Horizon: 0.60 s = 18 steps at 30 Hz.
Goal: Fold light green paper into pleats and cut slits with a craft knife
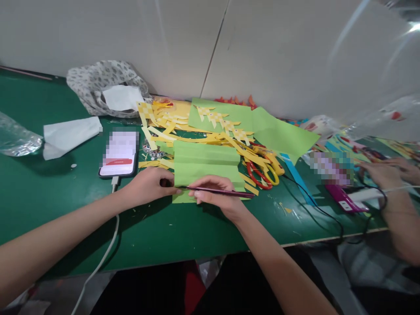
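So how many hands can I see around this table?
4: the left hand touching the green sheet, the right hand holding a slim dark tool over it; at far right, a co-worker's nearer hand and farther hand, the latter partly hidden.

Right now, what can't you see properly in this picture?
All in the head view:
Phone screen: mostly hidden by blurry squares.
Green sheet: partly covered by the right hand.
Purple pen-like tool: its tip is too small to make out.
White cable: cut off by the bottom edge.
Co-worker's far arm: cut off by the right edge.
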Each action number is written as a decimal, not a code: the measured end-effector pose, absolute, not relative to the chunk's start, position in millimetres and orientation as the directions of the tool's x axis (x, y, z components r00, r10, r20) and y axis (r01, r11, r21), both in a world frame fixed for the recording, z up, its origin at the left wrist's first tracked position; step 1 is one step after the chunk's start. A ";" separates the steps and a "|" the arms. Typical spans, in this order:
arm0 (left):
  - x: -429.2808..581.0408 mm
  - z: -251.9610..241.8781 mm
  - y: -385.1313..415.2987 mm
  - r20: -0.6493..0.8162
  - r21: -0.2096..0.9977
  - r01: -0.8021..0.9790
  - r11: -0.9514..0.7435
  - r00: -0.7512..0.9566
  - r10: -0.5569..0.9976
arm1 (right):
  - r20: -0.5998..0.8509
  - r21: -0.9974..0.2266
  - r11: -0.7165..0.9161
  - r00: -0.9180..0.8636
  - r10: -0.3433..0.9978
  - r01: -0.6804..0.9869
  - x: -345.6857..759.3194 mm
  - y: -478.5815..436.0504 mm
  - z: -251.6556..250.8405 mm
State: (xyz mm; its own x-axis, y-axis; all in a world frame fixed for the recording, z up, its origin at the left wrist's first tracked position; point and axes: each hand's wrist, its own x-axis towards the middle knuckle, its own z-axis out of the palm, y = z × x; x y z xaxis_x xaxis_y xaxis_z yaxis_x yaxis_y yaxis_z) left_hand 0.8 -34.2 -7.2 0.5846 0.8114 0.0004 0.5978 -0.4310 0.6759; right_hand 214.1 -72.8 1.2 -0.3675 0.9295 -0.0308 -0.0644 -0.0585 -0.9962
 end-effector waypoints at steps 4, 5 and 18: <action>-0.3 -8.9 -33.4 -0.032 0.755 0.557 -0.345 0.556 0.830 | -0.002 -1.000 -0.006 -0.289 0.957 -0.012 209.6 -73.4 -6.2; -0.6 -9.2 -33.2 -0.040 0.773 0.545 -0.325 0.553 0.832 | 0.014 -1.000 0.017 -0.257 0.966 0.010 210.3 -74.2 -4.9; -2.5 -1.7 -44.2 0.194 0.500 0.707 -0.500 0.471 0.860 | 0.221 -0.595 0.480 -0.443 0.869 0.645 235.1 -87.0 -7.2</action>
